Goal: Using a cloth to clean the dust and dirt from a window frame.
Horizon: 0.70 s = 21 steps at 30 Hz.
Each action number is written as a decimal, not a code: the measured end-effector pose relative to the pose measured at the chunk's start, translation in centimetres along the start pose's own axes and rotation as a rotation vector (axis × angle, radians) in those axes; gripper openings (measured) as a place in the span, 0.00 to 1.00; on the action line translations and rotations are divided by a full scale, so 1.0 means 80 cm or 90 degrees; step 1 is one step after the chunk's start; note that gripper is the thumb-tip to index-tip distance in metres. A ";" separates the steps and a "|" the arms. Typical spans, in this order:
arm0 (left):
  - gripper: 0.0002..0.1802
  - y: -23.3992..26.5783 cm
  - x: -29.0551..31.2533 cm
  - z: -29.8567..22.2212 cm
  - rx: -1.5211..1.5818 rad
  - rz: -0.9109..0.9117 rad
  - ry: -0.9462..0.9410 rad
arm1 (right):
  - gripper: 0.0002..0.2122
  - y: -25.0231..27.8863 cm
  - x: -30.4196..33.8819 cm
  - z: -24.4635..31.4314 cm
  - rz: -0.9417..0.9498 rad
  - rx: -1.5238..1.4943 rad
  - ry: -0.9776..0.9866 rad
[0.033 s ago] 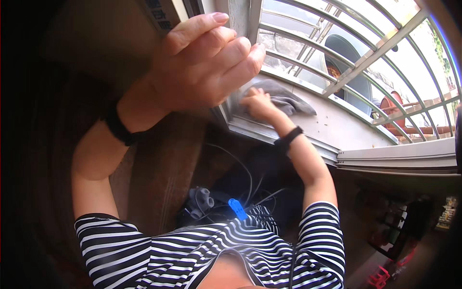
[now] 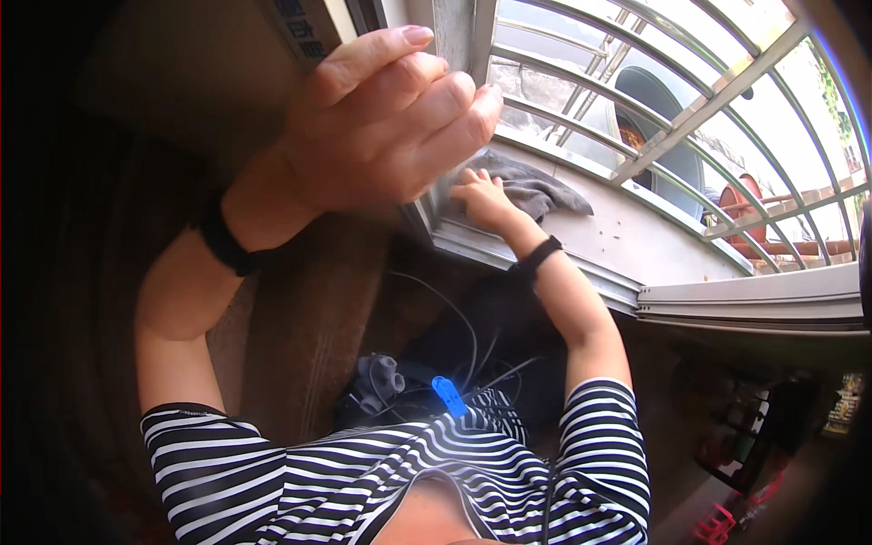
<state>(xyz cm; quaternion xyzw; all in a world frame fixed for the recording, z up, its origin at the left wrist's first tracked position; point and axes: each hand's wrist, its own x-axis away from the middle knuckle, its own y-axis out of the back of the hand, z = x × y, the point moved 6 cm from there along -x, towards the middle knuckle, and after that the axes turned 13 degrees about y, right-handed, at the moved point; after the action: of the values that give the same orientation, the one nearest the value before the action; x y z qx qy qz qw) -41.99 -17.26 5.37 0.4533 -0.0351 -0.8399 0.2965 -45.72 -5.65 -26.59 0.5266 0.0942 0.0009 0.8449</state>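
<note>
A crumpled grey cloth (image 2: 545, 193) lies on the pale windowsill (image 2: 627, 238), near the sill's left corner. My right hand (image 2: 488, 202) is on the left end of the cloth with its fingers bent into it; the fabric under the palm is hidden. Large and close, my left hand (image 2: 391, 123) is raised in front of the window frame (image 2: 451, 41). Its fingers are curled and close together, and the palm side is turned out of sight, so whatever it may grip does not show. Dark bands circle both wrists.
Metal window bars (image 2: 618, 109) stand beyond the sill, with a large grey-green container (image 2: 668, 118) outside. A sliding window track (image 2: 563, 272) runs along the sill's near edge. Small dark crumbs dot the sill. A blue clip (image 2: 449, 396) and several cables hang at my front.
My right hand and forearm have shifted slightly to the left, and the cloth's right tip has slid a little left with them. My left hand stays almost still.
</note>
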 end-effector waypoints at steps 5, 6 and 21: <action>0.07 0.003 0.000 -0.001 -0.001 0.012 -0.008 | 0.11 0.023 -0.025 -0.029 -0.140 0.222 -0.055; 0.07 0.002 0.001 0.000 -0.014 0.015 -0.007 | 0.10 0.025 -0.027 -0.041 -0.147 0.255 -0.141; 0.07 0.005 0.000 0.001 -0.030 0.056 -0.027 | 0.16 0.028 -0.028 -0.046 -0.034 0.148 -0.090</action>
<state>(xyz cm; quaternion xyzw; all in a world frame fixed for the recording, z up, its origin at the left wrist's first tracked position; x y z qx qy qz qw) -41.90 -17.62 5.52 0.4263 -0.0415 -0.8359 0.3432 -48.28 -1.62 -25.84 0.6171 0.0479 -0.0692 0.7824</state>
